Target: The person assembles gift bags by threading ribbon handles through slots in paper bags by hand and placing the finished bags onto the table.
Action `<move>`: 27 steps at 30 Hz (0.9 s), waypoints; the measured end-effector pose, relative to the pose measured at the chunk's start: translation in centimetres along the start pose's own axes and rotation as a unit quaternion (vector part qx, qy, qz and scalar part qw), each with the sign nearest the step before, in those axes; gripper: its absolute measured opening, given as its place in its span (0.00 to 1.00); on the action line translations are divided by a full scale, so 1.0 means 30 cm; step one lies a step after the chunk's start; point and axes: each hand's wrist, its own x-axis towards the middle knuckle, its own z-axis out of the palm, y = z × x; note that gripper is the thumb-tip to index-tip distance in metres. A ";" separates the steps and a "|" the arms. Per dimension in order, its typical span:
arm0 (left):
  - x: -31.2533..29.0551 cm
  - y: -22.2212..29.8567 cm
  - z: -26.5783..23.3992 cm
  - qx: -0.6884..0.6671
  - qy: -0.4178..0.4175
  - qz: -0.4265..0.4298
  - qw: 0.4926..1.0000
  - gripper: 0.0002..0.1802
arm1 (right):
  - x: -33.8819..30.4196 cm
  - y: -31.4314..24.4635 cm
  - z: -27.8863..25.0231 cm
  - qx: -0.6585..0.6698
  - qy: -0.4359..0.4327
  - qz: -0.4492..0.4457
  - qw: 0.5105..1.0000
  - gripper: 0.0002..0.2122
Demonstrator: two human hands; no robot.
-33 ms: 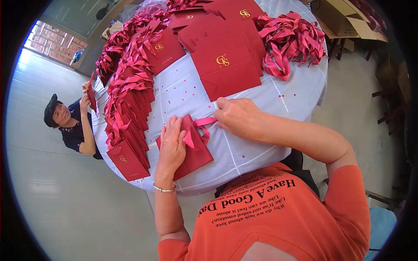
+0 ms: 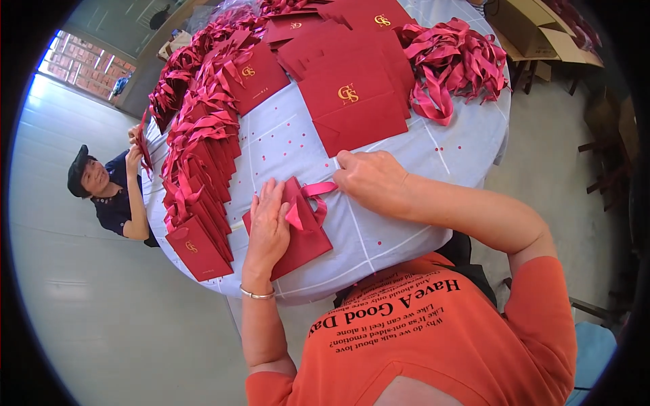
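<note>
A dark red paper bag point(image 2: 306, 247) lies flat on the table in front of me. My left hand point(image 2: 269, 223) rests on its left part, fingers stretched out and flat, pressing it down. From the bag's upper side comes a pink ribbon point(image 2: 317, 191), looped over the paper. The ribbon's right end runs into my right hand point(image 2: 369, 177), whose fingers are pinched closed on it. Just beyond that hand lies a stack of flat red bags point(image 2: 359, 111) with gold print. To the left stands a long row of red bags point(image 2: 203, 249) with pink ribbon handles.
A round table with a pale checked cloth point(image 2: 274, 139) carries everything; small red dots are scattered over it. Loose pink ribbons point(image 2: 460, 61) lie heaped at the far right. A co-worker point(image 2: 112, 186) at the left edge holds a red piece. Cardboard boxes point(image 2: 535, 30) stand beyond the right side.
</note>
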 end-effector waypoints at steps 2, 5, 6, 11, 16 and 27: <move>-0.009 -0.014 0.022 -0.013 0.022 0.012 1.000 0.23 | 0.019 0.009 0.005 -0.044 -0.017 -0.011 0.999 0.08; -0.014 -0.023 0.043 -0.002 0.038 0.023 0.999 0.24 | 0.025 0.014 0.008 -0.062 0.027 -0.010 0.998 0.09; -0.015 -0.024 0.046 0.015 0.046 0.032 0.998 0.24 | 0.025 0.010 0.010 -0.010 0.093 -0.038 0.995 0.08; -0.016 -0.017 0.052 0.029 0.053 0.038 0.997 0.25 | 0.042 -0.045 0.043 0.131 0.052 -0.131 0.981 0.06; -0.017 -0.008 0.047 0.042 0.061 0.050 0.996 0.26 | 0.085 -0.062 0.023 0.086 0.034 -0.203 0.975 0.05; -0.021 0.023 0.064 0.137 0.053 0.039 0.988 0.30 | 0.026 -0.044 -0.048 0.161 -0.143 -0.009 0.977 0.11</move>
